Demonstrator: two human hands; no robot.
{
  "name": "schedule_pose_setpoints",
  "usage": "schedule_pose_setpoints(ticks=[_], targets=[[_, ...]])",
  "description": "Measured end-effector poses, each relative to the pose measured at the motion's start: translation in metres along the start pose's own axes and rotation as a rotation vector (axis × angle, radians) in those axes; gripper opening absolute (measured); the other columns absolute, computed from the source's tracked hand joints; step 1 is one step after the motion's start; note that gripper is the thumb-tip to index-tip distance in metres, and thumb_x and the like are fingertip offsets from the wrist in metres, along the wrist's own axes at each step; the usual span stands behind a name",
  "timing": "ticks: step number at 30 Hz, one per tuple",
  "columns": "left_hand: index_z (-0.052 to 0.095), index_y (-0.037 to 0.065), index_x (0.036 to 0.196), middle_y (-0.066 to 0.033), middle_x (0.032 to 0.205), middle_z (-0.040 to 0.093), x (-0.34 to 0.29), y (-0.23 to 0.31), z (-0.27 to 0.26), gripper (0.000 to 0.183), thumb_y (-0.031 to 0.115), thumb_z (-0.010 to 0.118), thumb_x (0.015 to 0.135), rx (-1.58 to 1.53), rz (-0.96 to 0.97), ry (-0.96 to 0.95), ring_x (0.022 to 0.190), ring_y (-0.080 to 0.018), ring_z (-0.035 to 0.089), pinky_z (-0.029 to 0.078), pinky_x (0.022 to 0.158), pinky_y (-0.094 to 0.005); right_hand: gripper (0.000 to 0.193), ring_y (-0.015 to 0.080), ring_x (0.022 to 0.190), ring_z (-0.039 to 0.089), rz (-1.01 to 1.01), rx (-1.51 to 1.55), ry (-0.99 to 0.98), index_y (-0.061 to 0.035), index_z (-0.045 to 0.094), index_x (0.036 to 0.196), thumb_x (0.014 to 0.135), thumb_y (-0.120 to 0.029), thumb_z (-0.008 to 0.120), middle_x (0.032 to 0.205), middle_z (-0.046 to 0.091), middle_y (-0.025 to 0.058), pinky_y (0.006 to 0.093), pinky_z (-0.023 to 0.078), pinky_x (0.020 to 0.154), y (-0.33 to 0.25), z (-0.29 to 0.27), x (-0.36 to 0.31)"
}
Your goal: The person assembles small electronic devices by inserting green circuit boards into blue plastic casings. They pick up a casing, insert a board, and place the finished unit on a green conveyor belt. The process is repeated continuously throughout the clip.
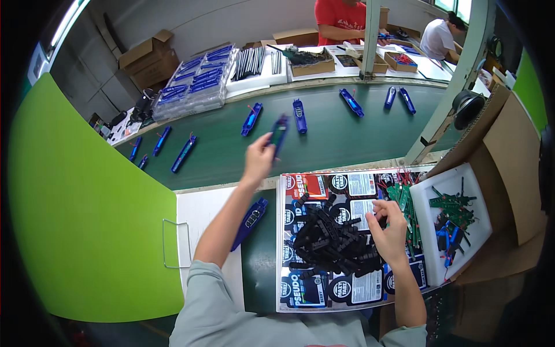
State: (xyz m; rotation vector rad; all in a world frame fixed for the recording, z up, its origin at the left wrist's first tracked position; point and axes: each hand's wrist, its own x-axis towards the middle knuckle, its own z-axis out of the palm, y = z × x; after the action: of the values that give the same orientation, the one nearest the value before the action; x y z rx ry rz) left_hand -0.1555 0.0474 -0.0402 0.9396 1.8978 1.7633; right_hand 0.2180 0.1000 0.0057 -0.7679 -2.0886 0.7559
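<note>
Over the green conveyor belt (pixel 225 153), my left hand (pixel 259 156) is closed on a blue plastic casing (pixel 280 134), slightly blurred, with green showing inside it. My right hand (pixel 389 231) hangs above the right side of a heap of small black plastic parts (pixel 329 240); its fingers are apart and nothing shows between them. Beside my left forearm, another blue casing (pixel 251 222) lies near the white board. Just right of my right hand is a pile of green circuit boards (pixel 407 214) with red wires.
Several blue casings (pixel 252 119) lie spread along the belt. A white foam tray (pixel 425 202) with more boards leans at the right by an open cardboard box (pixel 514 165). A green panel (pixel 98 202) stands at left. Two other people (pixel 341 20) work beyond the belt, near a metal post (pixel 370 40).
</note>
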Motion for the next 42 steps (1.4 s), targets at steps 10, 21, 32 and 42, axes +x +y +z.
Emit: schedule_pose_setpoints(ticks=[10, 21, 32, 42], targets=[[0.070, 0.008, 0.123, -0.0208, 0.117, 0.067, 0.065, -0.102, -0.167, 0.038, 0.018, 0.056, 0.089, 1.118, -0.170, 0.365, 0.111, -0.0411, 0.062, 0.048, 0.097, -0.0505, 0.020, 0.0259, 0.074, 0.059, 0.007, -0.084, -0.064, -0.0028, 0.067, 0.101, 0.082, -0.006, 0.073, 0.088, 0.064, 0.0095, 0.0382, 0.045, 0.071, 0.015, 0.001, 0.015], [0.066, 0.005, 0.125, -0.0214, 0.112, 0.067, 0.111, -0.060, -0.087, 0.039, 0.021, 0.061, 0.090, 1.013, 0.475, 0.287, 0.107, -0.0364, 0.063, 0.049, 0.095, -0.0436, 0.020, 0.0352, 0.091, 0.062, -0.198, -0.162, -0.400, -0.0006, 0.067, 0.100, 0.082, -0.008, 0.073, 0.095, 0.064, 0.0142, 0.0459, 0.049, 0.081, 0.032, 0.071, 0.061], [0.065, -0.001, 0.121, -0.0220, 0.119, 0.066, 0.168, -0.065, 0.070, 0.041, 0.024, 0.068, 0.090, 0.890, -0.086, 0.172, 0.109, -0.0377, 0.064, 0.051, 0.094, -0.0476, 0.017, 0.0270, 0.081, 0.070, 0.176, 0.141, -0.338, 0.0018, 0.066, 0.102, 0.086, -0.003, 0.070, 0.089, 0.070, 0.0158, 0.0355, 0.054, 0.073, 0.026, 0.055, 0.062], [0.054, -0.008, 0.126, -0.0108, 0.107, 0.065, -0.007, 0.045, 0.113, 0.029, 0.004, 0.055, 0.100, -0.105, 0.050, -0.324, 0.079, -0.0144, 0.066, 0.059, 0.062, -0.0277, 0.008, 0.0082, 0.065, 0.062, 0.232, 0.299, 0.158, 0.0005, 0.071, 0.089, 0.086, -0.007, 0.073, 0.077, 0.070, 0.0051, 0.0257, 0.047, 0.060, 0.016, 0.013, 0.081]])
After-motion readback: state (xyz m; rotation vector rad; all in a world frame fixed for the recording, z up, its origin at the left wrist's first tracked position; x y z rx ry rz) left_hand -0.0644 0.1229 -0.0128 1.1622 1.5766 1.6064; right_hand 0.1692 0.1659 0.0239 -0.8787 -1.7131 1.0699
